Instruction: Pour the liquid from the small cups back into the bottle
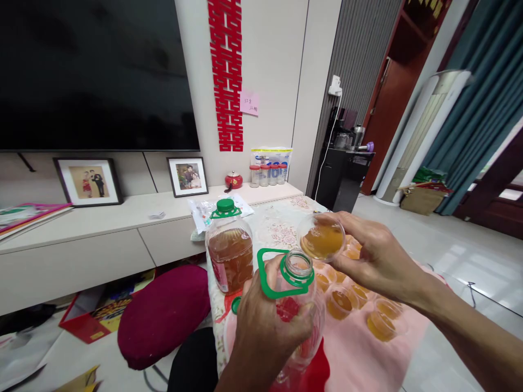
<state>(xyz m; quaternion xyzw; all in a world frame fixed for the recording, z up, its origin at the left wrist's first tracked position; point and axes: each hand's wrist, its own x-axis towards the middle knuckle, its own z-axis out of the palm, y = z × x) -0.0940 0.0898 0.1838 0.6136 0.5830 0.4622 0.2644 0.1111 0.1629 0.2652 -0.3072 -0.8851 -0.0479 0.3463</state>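
From the head camera, the left hand (269, 326) is wrapped around the neck of an open plastic bottle (300, 269). The right hand (376, 261) pinches a small clear cup (321, 238) of amber liquid, tilted just above the bottle's mouth. The mouth looks narrow, so liquid could well run down the outside onto the tabletop (355, 354). Filled cups (341, 302) crowd beside the bottle, with one near the tabletop's right edge. A capped bottle (229, 256) stands close on the left, leaving little room.

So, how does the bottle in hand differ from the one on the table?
The held bottle is open; the standing bottle has a green cap. The held bottle looks nearly empty; the standing bottle holds much amber liquid. The left hand grips the held bottle; the standing bottle stands free. Both have green handles.
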